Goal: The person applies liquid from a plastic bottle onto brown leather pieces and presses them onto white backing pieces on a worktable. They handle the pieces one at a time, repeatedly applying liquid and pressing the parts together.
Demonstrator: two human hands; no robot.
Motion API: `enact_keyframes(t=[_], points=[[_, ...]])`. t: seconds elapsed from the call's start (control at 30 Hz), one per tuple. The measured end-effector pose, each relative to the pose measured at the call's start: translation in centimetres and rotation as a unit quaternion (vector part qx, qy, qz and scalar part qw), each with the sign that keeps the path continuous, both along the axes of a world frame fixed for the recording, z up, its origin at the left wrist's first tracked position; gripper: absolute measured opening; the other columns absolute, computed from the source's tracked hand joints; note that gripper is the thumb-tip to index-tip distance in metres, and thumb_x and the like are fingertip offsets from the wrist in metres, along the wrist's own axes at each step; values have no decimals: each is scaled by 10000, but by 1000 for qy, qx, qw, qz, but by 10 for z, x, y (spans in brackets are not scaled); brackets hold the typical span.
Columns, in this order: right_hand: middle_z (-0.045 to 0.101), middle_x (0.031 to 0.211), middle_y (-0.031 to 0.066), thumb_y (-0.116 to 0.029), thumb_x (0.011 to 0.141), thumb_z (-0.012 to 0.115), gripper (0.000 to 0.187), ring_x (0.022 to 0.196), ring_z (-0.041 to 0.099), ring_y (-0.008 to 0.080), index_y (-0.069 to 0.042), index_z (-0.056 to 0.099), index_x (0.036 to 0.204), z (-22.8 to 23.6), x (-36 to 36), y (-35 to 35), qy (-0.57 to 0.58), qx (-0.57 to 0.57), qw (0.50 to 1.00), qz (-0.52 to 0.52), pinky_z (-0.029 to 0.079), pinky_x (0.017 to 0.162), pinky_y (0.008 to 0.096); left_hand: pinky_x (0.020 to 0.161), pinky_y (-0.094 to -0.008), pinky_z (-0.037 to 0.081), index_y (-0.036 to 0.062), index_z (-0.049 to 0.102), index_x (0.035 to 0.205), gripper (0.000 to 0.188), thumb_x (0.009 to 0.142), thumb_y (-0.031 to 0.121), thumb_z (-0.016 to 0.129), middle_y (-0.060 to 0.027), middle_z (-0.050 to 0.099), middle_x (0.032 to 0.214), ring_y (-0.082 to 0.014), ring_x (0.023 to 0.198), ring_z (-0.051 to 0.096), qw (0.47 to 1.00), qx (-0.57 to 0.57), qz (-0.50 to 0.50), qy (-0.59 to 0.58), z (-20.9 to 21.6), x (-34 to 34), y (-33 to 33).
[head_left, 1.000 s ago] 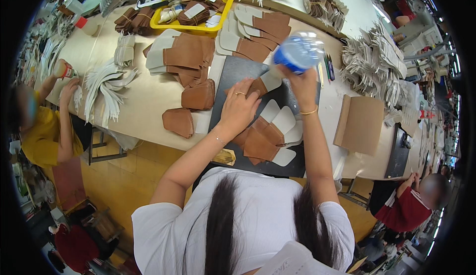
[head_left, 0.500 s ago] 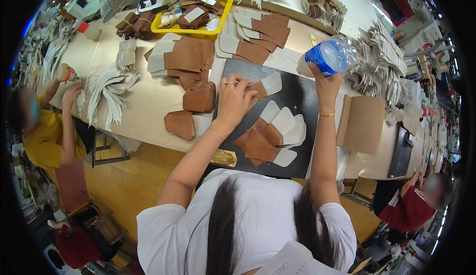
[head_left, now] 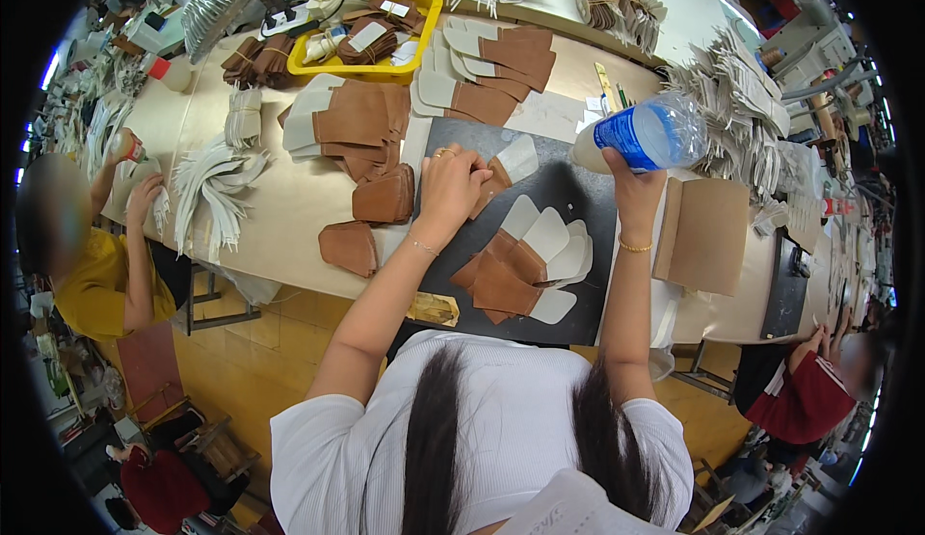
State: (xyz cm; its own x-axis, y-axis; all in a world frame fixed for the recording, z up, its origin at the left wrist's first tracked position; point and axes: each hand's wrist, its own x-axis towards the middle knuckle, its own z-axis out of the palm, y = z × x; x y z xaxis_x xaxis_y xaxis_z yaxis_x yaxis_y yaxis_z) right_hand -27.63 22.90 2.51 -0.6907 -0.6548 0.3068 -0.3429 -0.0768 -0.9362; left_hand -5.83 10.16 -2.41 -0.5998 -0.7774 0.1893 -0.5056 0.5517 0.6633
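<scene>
My right hand [head_left: 636, 188] grips a clear plastic bottle [head_left: 665, 130] with a blue label, tilted so its narrower end points left over the black board [head_left: 583, 255]. My left hand [head_left: 451, 186] is closed, fingers curled at the left edge of a brown leather piece with a white tip [head_left: 496, 180] lying on the board. That hand partly covers the piece. Just nearer to me lies a fanned group of brown-and-white leather pieces [head_left: 515, 280]. Two stacks of small brown leather pieces [head_left: 383, 196] sit left of the board.
Fanned brown-and-white pieces [head_left: 352, 116] lie beyond my left hand, near a yellow basket [head_left: 436, 16]. A brown folded sheet [head_left: 708, 236] stands right of my right forearm. White strips [head_left: 217, 188] lie to the left. Co-workers sit at both sides, one in yellow [head_left: 101, 284].
The bottle has come down nearer to level, its base lowered. My left fingers have drawn closer together at the leather piece. The view has shifted slightly.
</scene>
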Motion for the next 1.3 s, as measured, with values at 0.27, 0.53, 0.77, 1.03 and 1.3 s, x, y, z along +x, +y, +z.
enact_keyframes(t=[0.27, 0.53, 0.77, 1.03, 1.3], points=[[648, 1062, 91, -105, 737, 833, 487, 944, 623, 167, 34, 591, 1136, 8, 3, 7, -24, -67, 997, -21, 505, 853, 305, 733, -385, 427, 39, 632, 838, 138, 861, 174, 632, -114, 651, 844, -286, 769, 606, 999, 38, -15, -4, 24, 17, 3], [641, 1121, 120, -107, 787, 788, 521, 1023, 618, 203, 23, 528, 1219, -1, -14, 20, -12, -71, 996, -55, 475, 939, 336, 689, -329, 454, 4, 587, 947, 207, 959, 206, 544, -122, 607, 793, -239, 715, 576, 990, 98, 91, 47, 60, 101, -21], [631, 1150, 130, -126, 805, 776, 546, 1058, 613, 213, 14, 502, 1255, 8, 6, 8, -41, -76, 996, -6, 460, 976, 344, 766, -401, 445, 13, 616, 899, 114, 895, 121, 580, -140, 599, 838, -328, 841, 572, 996, -53, -65, 43, 37, 42, -6], [616, 1098, 65, -90, 758, 815, 507, 976, 596, 151, -2, 554, 1183, 2, -4, 25, -63, -114, 991, -17, 477, 903, 299, 814, -414, 419, 21, 586, 850, 77, 872, 94, 579, -128, 546, 908, -319, 901, 530, 989, -74, -123, 27, -9, 1, -7], [610, 1100, 60, -115, 767, 815, 526, 977, 592, 150, -6, 538, 1201, 1, -1, 29, -69, -118, 990, -24, 476, 900, 298, 841, -409, 417, -1, 560, 902, 75, 873, 65, 579, -150, 532, 948, -333, 930, 518, 987, -120, -105, -18, -14, -1, 3]])
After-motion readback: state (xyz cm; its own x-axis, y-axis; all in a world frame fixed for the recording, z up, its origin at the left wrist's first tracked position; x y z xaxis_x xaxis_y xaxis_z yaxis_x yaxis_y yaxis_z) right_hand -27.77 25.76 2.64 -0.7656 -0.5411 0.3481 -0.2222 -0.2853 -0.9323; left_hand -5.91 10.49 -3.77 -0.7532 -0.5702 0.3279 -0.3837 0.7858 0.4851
